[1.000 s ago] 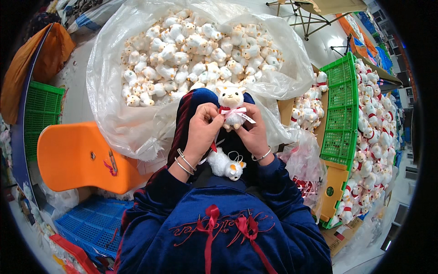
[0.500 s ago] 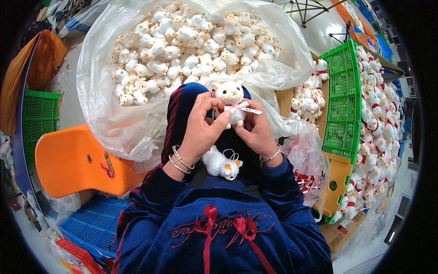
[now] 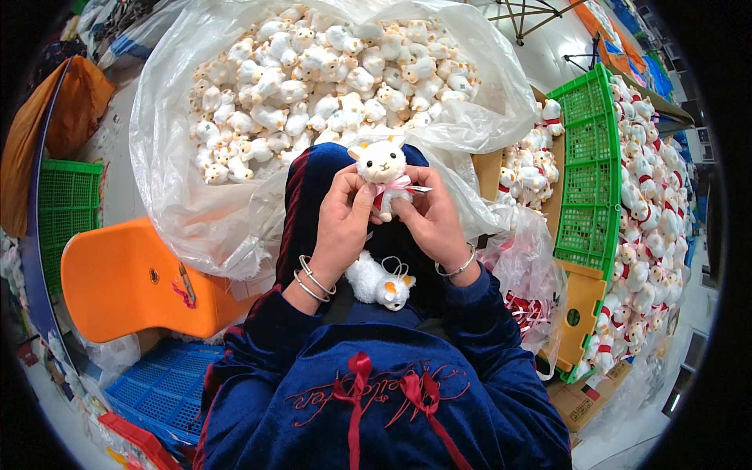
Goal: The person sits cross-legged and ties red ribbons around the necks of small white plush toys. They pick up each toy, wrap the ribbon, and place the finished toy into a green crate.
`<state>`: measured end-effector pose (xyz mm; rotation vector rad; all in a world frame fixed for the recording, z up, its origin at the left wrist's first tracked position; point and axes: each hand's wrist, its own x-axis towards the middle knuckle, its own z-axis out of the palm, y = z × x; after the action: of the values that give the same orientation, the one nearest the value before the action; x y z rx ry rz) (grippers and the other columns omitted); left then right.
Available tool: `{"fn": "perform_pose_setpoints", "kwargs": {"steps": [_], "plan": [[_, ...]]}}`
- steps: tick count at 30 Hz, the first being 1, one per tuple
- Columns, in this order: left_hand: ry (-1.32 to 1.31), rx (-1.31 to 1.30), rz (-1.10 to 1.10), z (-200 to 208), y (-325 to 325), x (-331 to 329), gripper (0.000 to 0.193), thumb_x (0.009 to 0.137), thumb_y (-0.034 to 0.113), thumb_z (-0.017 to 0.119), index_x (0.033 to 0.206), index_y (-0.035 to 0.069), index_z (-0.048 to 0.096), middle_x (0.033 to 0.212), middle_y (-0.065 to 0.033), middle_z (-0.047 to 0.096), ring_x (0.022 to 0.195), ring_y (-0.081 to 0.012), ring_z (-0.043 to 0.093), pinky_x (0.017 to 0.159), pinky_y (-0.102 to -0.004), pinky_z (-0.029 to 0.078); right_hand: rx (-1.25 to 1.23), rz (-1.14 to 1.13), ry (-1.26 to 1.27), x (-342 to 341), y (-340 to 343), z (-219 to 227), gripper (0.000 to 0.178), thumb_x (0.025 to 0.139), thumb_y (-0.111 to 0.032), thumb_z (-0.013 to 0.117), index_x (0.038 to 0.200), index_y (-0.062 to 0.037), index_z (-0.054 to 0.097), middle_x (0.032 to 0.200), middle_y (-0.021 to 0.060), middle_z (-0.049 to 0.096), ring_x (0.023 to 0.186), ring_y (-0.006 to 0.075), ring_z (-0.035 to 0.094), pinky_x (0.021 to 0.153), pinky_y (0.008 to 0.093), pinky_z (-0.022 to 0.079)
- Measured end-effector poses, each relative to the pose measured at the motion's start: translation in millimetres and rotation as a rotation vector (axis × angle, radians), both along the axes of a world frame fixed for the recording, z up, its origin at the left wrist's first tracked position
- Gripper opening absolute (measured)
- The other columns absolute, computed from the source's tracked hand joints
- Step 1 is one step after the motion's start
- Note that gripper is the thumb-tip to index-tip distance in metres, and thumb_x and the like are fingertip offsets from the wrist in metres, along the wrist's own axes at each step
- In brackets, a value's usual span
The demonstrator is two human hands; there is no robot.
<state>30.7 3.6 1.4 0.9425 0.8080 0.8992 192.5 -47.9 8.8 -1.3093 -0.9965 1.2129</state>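
Between my knees a white plush toy [image 3: 381, 163] with dark eyes and small ears is held upright, its head turned up. A pink ribbon bow [image 3: 395, 185] with a white printed end sits at its neck, and some red cloth shows at its side. My left hand [image 3: 345, 215] grips the toy's left side, thumb near the bow. On the other side my right hand [image 3: 435, 219] holds the body, thumb on its lower front. Another white plush toy [image 3: 379, 282] with orange ears and a thin white loop lies on my lap.
Ahead, a large clear plastic bag [image 3: 168, 157] holds a heap of white plush toys. An orange chair [image 3: 117, 274] stands at left, above a blue crate [image 3: 160, 392]. At right are a green crate [image 3: 587, 172], a bag of red ribbons [image 3: 529, 266] and many red-trimmed toys [image 3: 646, 227].
The held toy has moved slightly left and tilted. My right thumb has come onto its lower front, and the ribbon's printed end has turned more edge-on.
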Motion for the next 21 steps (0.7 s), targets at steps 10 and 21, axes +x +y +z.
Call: {"fn": "perform_pose_setpoints", "kwargs": {"steps": [10, 21], "plan": [[0.050, 0.146, 0.008, -2, -1, -3, 0.015, 0.102, 0.012, 0.060, 0.096, -0.001, 0.057, 0.135, -0.0105, 0.050, 0.084, -0.0083, 0.064, 0.067, -0.0219, 0.056, -0.041, -0.048, -0.145, -1, 6, 9, 0.026, 0.106, -0.025, 0.053, 0.111, -0.0011, 0.059, 0.095, 0.0063, 0.067, 0.081, 0.0113, 0.062, 0.068, 0.0296, 0.049], [0.028, 0.109, 0.065, -14, -5, -1, 0.011, 0.104, 0.015, 0.058, 0.101, 0.004, 0.057, 0.116, -0.0054, 0.061, 0.078, -0.0046, 0.061, 0.064, -0.0203, 0.053, -0.031, -0.080, -0.095, -2, 10, -3, 0.021, 0.106, -0.021, 0.053, 0.105, -0.0016, 0.061, 0.088, 0.0040, 0.066, 0.073, 0.0082, 0.061, 0.063, 0.0252, 0.050]]}}
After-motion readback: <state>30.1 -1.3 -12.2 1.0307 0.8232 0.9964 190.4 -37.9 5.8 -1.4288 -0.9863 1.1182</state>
